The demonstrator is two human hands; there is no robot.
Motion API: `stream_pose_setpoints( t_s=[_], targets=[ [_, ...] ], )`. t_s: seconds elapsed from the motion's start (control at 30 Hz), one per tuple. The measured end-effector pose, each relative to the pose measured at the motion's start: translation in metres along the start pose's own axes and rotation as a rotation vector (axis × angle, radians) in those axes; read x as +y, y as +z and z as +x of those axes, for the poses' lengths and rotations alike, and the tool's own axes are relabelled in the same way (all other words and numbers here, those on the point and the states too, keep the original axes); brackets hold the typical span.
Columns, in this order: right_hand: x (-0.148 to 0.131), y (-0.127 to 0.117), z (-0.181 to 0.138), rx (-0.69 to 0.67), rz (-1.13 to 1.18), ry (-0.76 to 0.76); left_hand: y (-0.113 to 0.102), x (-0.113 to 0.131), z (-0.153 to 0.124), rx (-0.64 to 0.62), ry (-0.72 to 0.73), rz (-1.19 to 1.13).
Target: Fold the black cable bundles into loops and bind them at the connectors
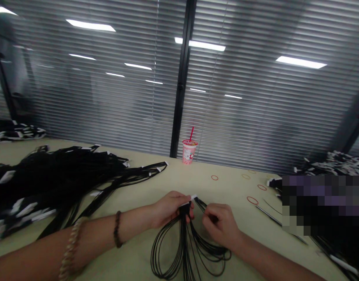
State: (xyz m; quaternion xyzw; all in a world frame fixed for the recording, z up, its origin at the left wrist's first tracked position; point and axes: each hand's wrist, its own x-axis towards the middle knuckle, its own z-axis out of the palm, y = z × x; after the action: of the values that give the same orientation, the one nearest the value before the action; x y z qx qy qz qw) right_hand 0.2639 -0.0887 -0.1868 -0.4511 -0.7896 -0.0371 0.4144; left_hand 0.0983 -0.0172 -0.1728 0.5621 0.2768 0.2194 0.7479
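Observation:
My left hand (170,207) is closed around the top of a bundle of thin black cables (185,246) with white connector ends (193,197), held just above the beige table (226,187). My right hand (222,224) pinches some of the same cables a little to the right, its fingers curled. The cable loops hang down and spread on the table below both hands. I wear bead bracelets on my left wrist and forearm.
A large heap of black cables with white connectors (50,175) covers the table's left side. Another heap (331,164) lies at the far right beside a pixelated patch. A pink cup with a red straw (189,151) stands by the blinds. Red rubber bands (252,200) lie scattered.

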Motion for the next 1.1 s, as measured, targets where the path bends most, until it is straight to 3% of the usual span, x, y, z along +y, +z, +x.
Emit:
stream_pose_setpoints(
  t_s=[0.53,0.9,1.1],
  targets=[
    [0.0005,-0.0010,0.0013,-0.038,-0.043,0.013,0.0000,0.0003,-0.0008,-0.011,0.008,0.022],
    [-0.0012,0.0016,0.0065,-0.234,-0.137,0.126,0.0020,-0.0030,-0.0010,-0.058,0.052,0.081],
    [0.0019,0.0051,0.0059,-0.204,-0.149,0.089,0.0000,-0.0050,0.0003,-0.082,0.069,0.100]
  ],
)
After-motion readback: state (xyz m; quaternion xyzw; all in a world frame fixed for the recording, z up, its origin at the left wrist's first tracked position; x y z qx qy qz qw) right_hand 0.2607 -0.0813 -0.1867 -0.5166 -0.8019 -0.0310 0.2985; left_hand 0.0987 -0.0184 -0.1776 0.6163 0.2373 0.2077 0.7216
